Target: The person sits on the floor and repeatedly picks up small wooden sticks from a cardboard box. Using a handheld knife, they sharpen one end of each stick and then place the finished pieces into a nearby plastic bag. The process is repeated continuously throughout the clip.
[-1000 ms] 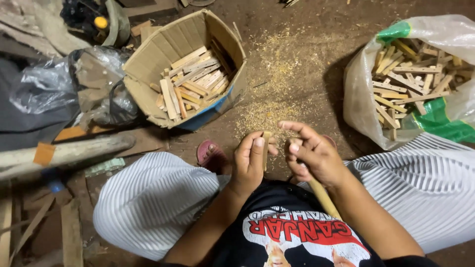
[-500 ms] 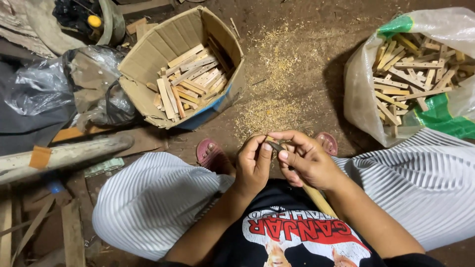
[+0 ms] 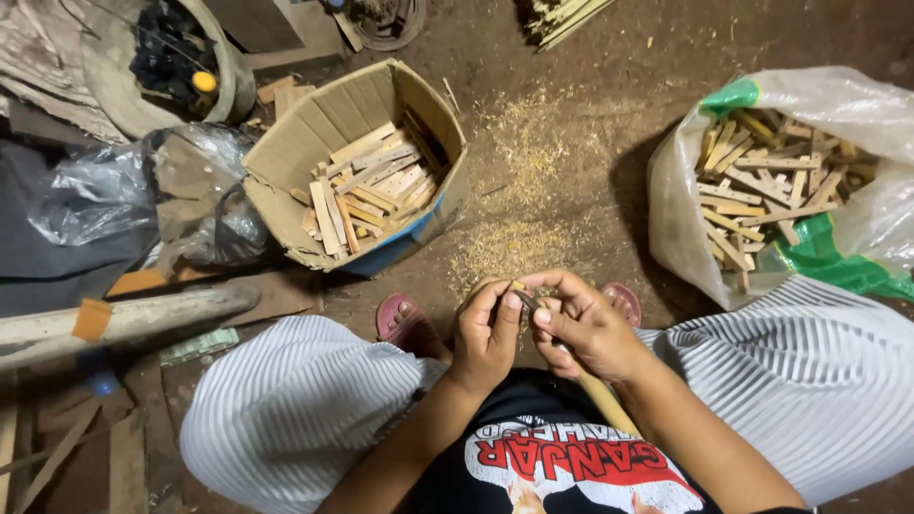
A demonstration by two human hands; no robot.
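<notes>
Both of my hands meet just above my knees, closed around one small piece of wood [image 3: 519, 290]: my left hand [image 3: 486, 333] curls over it with the fingers bent tight, and my right hand [image 3: 586, 324] pinches in from the other side, thumb pressed toward the same spot. Little of the piece shows, only a short pale, yellowish tip poking up between my fingertips; the rest is hidden inside my grip, so I cannot tell its full shape. A long, light wooden handle [image 3: 602, 400] runs from under my right hand back toward my lap. My striped grey-white skirt [image 3: 295, 409] spreads over both knees, and my feet in reddish sandals [image 3: 405, 319] peek out just beyond it on the dirt floor [image 3: 571, 105]. Pale shavings [image 3: 519, 181] lie scattered on the ground in front of my hands. Farther out on my left sits an open cardboard box [image 3: 314, 138], tipped a little, with flat pale wooden sticks stacked loosely inside. Well apart on my right stands a whitish plastic sack [image 3: 819, 95] with a green lining, open at the top and filled with rougher, jumbled wooden pieces.
</notes>
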